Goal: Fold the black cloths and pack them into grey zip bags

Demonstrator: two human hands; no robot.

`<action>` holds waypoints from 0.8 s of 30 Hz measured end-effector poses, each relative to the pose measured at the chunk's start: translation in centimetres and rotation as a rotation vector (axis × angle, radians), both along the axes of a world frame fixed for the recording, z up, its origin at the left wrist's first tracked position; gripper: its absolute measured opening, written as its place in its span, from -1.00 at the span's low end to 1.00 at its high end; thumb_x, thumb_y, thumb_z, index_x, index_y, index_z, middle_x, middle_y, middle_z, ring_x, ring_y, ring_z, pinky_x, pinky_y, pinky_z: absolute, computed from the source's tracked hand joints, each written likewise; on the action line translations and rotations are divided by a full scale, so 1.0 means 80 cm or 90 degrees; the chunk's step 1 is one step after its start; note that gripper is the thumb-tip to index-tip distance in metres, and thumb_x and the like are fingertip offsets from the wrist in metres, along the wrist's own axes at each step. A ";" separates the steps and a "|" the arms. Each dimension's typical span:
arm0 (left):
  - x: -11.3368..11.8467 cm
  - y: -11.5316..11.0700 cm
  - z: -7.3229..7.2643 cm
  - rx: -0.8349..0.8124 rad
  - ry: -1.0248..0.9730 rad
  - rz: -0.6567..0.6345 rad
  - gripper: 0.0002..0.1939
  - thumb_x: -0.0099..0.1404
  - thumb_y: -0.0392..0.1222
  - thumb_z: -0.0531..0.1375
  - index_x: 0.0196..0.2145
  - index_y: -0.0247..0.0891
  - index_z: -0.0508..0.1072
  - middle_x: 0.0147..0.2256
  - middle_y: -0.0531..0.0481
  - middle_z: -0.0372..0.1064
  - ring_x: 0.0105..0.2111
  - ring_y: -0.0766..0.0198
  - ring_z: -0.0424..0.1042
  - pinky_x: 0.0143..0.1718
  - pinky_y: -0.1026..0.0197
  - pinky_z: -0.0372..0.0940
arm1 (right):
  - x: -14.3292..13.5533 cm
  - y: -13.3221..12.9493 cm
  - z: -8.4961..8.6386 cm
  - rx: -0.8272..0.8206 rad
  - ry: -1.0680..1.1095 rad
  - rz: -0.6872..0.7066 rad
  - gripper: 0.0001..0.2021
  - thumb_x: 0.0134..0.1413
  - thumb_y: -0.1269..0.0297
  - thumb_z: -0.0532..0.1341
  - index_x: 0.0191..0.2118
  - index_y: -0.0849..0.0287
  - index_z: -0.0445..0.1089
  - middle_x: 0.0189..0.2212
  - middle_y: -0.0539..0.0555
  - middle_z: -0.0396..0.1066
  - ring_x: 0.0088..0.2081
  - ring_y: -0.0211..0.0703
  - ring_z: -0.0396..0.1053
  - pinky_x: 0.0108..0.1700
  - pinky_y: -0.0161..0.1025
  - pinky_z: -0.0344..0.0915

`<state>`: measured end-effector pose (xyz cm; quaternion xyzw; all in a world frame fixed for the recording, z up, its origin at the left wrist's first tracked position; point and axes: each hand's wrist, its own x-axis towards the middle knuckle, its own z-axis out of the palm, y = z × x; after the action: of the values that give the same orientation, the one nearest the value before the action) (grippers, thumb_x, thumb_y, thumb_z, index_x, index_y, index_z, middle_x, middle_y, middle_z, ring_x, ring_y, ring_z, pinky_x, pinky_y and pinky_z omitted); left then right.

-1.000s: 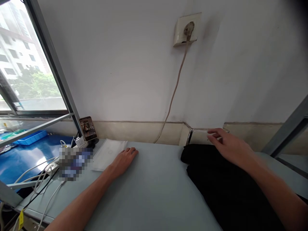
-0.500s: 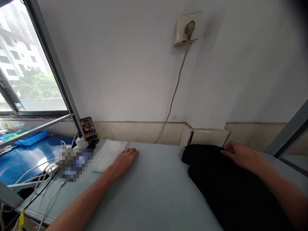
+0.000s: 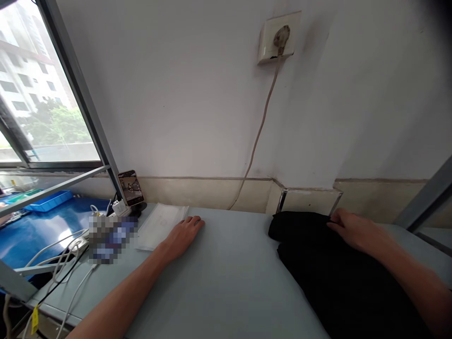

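My left hand (image 3: 185, 234) lies palm down on the grey tabletop (image 3: 226, 287), its fingers stretched out and holding nothing. Beside it, on its left, is a stack of clear plastic bags (image 3: 160, 225) that my wrist partly overlaps. On the right a folded black garment (image 3: 339, 273) lies on the table, running out of view at the bottom. My right hand (image 3: 353, 228) is at the garment's far edge, thumb and fingers pinching the fabric. Some of that hand's fingertips are hidden.
A phone (image 3: 131, 188) stands upright at the left, near a white charger (image 3: 119, 207) and tangled cables (image 3: 67, 256). A plug sits in the wall socket (image 3: 280, 37), its cord hanging behind the table. Metal frame posts (image 3: 423, 200) flank both sides. Beyond the left one is a blue tray (image 3: 49, 201).
The view has shifted very slightly. Both hands and the black garment keep their places on the table.
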<state>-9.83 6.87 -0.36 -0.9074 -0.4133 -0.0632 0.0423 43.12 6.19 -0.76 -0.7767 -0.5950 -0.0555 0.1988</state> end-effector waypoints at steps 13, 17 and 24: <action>-0.002 0.000 -0.001 -0.006 -0.026 -0.008 -0.48 0.44 -0.49 -0.09 0.26 -0.14 0.22 0.24 -0.15 0.24 0.16 0.07 0.32 0.20 0.03 0.24 | -0.041 -0.016 0.030 -0.037 -0.016 -0.040 -0.65 0.34 0.06 -0.04 0.02 0.17 0.27 -0.07 0.38 0.53 -0.10 0.29 0.50 -0.19 -0.02 0.29; -0.001 0.000 0.000 0.000 -0.006 -0.006 -0.44 0.40 -0.52 -0.10 0.26 -0.15 0.21 0.25 -0.15 0.23 0.16 0.07 0.32 0.20 0.03 0.25 | -0.038 -0.014 0.028 -0.033 -0.040 -0.003 -0.66 0.34 0.13 -0.03 0.00 0.18 0.35 0.00 0.37 0.49 -0.03 0.27 0.48 -0.11 -0.02 0.30; 0.002 -0.003 0.004 -0.005 0.003 0.006 -0.44 0.38 -0.53 -0.11 0.25 -0.20 0.22 0.24 -0.18 0.25 0.17 0.05 0.33 0.20 0.02 0.26 | -0.036 -0.011 0.025 -0.007 -0.055 -0.012 -0.70 0.30 0.04 -0.02 -0.08 0.10 0.30 -0.15 0.31 0.44 -0.18 0.26 0.48 -0.22 -0.01 0.32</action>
<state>-9.69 6.64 -0.06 -0.9059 -0.4174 -0.0595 0.0398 40.25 5.33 1.25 -0.7804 -0.5959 -0.0876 0.1681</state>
